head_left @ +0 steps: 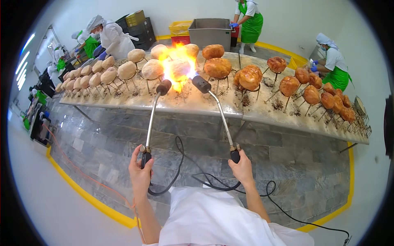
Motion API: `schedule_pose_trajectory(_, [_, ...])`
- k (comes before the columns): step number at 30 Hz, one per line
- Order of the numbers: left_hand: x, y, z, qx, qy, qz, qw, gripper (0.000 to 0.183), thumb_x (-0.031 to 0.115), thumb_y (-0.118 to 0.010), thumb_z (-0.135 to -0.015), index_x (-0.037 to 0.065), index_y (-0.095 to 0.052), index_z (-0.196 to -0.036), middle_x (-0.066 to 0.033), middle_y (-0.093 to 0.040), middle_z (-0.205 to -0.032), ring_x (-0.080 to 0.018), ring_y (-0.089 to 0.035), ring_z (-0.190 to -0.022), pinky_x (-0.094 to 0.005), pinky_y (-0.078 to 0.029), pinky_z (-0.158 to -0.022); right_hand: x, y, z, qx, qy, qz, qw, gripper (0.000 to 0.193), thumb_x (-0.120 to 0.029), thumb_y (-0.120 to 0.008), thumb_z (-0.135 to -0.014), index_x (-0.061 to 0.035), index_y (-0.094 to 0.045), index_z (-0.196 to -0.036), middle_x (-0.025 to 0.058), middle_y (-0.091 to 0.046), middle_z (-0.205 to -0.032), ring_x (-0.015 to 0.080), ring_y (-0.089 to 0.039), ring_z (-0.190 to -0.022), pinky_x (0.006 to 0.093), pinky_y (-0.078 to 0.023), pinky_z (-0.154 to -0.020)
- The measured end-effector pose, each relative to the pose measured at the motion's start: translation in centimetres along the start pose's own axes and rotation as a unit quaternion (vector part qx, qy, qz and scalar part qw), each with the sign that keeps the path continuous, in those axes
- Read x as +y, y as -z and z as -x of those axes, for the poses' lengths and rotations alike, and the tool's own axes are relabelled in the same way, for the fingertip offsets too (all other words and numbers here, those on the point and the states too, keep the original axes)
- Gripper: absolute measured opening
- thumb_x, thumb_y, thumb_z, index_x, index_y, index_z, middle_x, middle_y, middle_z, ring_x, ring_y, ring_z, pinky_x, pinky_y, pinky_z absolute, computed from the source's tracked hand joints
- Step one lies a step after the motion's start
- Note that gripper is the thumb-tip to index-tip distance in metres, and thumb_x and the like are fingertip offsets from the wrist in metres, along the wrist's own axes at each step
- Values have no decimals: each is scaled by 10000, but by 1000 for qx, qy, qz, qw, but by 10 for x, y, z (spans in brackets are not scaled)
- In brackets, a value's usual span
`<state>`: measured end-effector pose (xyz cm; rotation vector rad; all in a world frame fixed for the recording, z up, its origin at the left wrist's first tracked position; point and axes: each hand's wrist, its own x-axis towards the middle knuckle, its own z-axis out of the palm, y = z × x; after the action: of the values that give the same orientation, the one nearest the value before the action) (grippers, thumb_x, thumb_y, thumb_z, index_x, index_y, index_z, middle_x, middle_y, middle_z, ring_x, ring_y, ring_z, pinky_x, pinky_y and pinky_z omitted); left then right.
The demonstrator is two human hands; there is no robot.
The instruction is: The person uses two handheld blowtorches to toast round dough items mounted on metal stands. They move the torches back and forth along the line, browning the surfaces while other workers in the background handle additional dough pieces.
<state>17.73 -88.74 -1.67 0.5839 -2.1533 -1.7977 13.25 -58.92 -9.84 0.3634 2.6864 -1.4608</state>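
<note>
My left hand (140,170) is closed around the black handle of a gas blowtorch (151,123) with a long metal neck. A second blowtorch (222,115) is in the closed grip of my right hand (242,167). Both nozzles point inward from either side at one rounded lump (180,68), which looks like meat. Bright orange flame (177,53) wraps around it and partly hides it. To its left, pale lumps (152,69) sit on thin metal stands; to its right, the lumps (217,68) are browned and glossy.
The long metal table (164,105) carries scorch marks and drips. Black hoses (209,180) and an orange cord (90,172) trail over the tiled floor (123,135). A metal bin (210,37) stands behind. Other people work at the back left, behind the bin and at the right.
</note>
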Motion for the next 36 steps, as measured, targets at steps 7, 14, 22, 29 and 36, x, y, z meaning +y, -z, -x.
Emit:
schedule_pose_trajectory(7, [19,-4,11,11,-29,-14,999,535,-30,-601,-773,87,-461,-1276,16,-508,-596,-46,-440,-441,-204,-302,-377,18,14,-9,-45,6,29,999,397,-222,-597,-719,-49,-508,-1065,234,-625,-860,414,-587,-855,481,-448,-729])
schedule_pose_trajectory(14, [36,-18,6,36,-44,-60,997,531,-22,-608,-759,95,-480,-1262,17,-503,-590,-50,-425,-443,-215,-308,-395,-20,21,-20,-11,76,113,991,384,-211,-563,-751,-64,-486,-1097,229,-626,-834,423,-588,-841,497,-449,-728])
schedule_pose_trajectory(22, [26,-16,9,11,-53,-33,998,541,-12,-614,-770,83,-461,-1281,8,-519,-595,-55,-447,-415,-211,-320,-357,-33,26,-70,13,122,104,987,284,-167,-557,-749,-6,-497,-975,230,-610,-741,396,-605,-732,479,-465,-661])
schedule_pose_trajectory(29, [38,-18,16,13,-28,-21,999,540,-35,-607,-743,83,-486,-1255,3,-513,-613,-55,-426,-448,-221,-319,-399,32,0,-87,-211,-17,-309,927,138,-24,-566,-774,-17,-486,-886,10,-470,-550,120,-427,-366,273,-357,-356])
schedule_pose_trajectory(36, [42,-13,8,13,-38,-42,998,531,-22,-614,-740,86,-495,-1246,3,-518,-620,-62,-435,-451,-231,-335,-413,72,-52,-64,-295,-162,-477,812,170,0,-560,-780,-58,-473,-915,3,-426,-533,108,-393,-354,260,-303,-350])
